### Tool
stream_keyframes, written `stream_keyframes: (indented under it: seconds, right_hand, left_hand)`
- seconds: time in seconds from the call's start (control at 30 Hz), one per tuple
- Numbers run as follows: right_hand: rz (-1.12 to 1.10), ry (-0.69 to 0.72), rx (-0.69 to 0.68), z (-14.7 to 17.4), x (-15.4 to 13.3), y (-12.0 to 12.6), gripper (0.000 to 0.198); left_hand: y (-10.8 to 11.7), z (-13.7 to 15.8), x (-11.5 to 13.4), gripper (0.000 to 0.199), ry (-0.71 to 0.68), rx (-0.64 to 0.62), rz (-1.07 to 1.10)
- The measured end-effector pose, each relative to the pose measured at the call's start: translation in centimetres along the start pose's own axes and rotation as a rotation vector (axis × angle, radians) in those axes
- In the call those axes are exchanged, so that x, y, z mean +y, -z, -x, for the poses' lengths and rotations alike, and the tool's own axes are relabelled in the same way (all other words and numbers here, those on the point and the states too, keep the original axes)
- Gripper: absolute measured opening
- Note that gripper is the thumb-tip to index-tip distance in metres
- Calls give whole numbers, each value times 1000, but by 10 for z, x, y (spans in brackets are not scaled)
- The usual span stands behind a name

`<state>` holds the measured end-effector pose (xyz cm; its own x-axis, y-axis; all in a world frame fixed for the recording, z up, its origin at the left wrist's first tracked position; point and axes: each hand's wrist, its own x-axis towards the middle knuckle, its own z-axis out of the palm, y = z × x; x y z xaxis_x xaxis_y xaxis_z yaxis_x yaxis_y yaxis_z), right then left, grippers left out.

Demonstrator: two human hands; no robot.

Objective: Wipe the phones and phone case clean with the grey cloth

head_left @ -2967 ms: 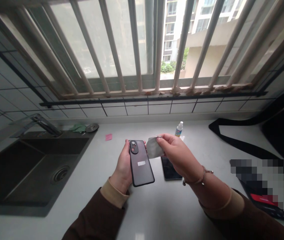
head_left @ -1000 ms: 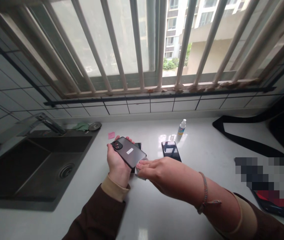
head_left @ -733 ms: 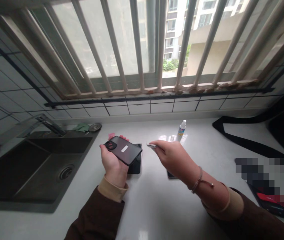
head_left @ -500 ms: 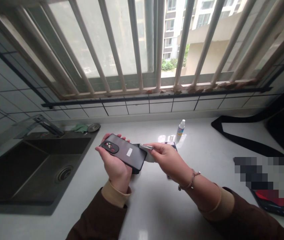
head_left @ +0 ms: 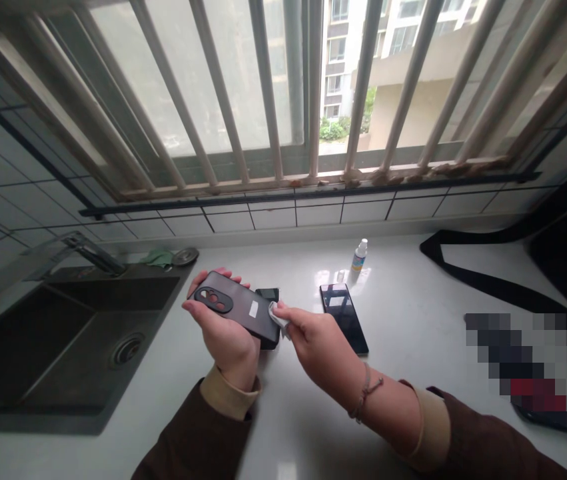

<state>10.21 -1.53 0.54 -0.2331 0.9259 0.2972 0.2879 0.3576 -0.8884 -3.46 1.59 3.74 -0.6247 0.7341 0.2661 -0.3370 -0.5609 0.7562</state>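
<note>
My left hand point(head_left: 226, 340) cradles a dark, see-through phone case point(head_left: 237, 300) from below, with the thumb along its near edge. Skin shows through the case's camera cutout, and a white patch sits on its back. A folded white wipe point(head_left: 278, 317) is pinched in my right hand point(head_left: 316, 340) and touches the case's right end. Beneath the case, partly hidden, a dark phone-like slab point(head_left: 269, 293) lies on the counter. Right of it rests a black phone point(head_left: 347, 323), screen up with reflections.
A small white bottle point(head_left: 359, 257) stands behind the black phone, with a little clear cap-like piece point(head_left: 340, 275) near it. To the left is a sink point(head_left: 108, 393) with a faucet point(head_left: 96, 255). A black strap point(head_left: 468, 273) and a pixelated patch are on the right.
My right hand has moved slightly left and down, bringing the wipe onto the end of the case. The black phone, mostly covered before, now shows fully. The case has shifted a little left.
</note>
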Motion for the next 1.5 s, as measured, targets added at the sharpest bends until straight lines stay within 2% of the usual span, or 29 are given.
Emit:
stream_keyframes:
  seconds: [0.1, 0.2, 0.27, 0.4, 0.47, 0.53, 0.6, 0.67, 0.73, 0.83, 0.97, 1.03, 1.13, 1.3, 1.5]
  right_hand:
    - [29, 86, -33, 10, -8, -8, 38]
    - [-5, 114, -65, 17, -21, -8, 38]
    - [-37, 75, -86, 17, -33, -1, 39]
    - [-162, -130, -145, 5, -52, 25, 32]
    - [-296, -166, -116, -4, -54, 39, 32]
    - [-312, -137, -5, -12, -50, 51, 32]
    - [-163, -60, 141, -20, -42, 61, 30]
    - [25, 11, 217, -25, -33, 67, 30]
    - [149, 45, 209, -29, -24, 70, 30]
    - [178, 50, 165, -32, -15, 67, 31]
    - [165, 15, 155, -32, -9, 57, 32]
    - [162, 0, 144, -30, -8, 53, 33]
    - [132, 28, 120, -27, -8, 46, 33]
    - [140, 125, 102, -24, -6, 36, 36]
    - [157, 170, 83, -19, -9, 33, 37]
  left_hand:
    - [2, -9, -1, 48, -14, 73, -10]
    - [3, -19, -1, 49, -34, 127, 8]
    - [5, -24, -1, 49, -5, 148, 30]
    - [6, -27, -2, 48, 144, 163, 96]
    - [5, -25, -3, 48, 253, 130, 114]
    - [4, -23, -4, 49, 421, 72, 113]
    - [3, -20, -5, 49, 652, -3, 102]
    - [3, -18, -4, 49, 895, -106, 106]
    - [3, -15, -2, 48, 1079, -222, 128]
    - [3, -11, 1, 45, 1203, -329, 131]
    - [2, -7, -2, 41, 1221, -354, 48]
    - [3, -6, -8, 37, 1150, -326, 25]
    - [6, -7, -21, 25, 955, -234, 49]
    - [14, -2, -36, 12, 903, -171, -71]
    - [12, 0, -36, 6, 716, -66, -88]
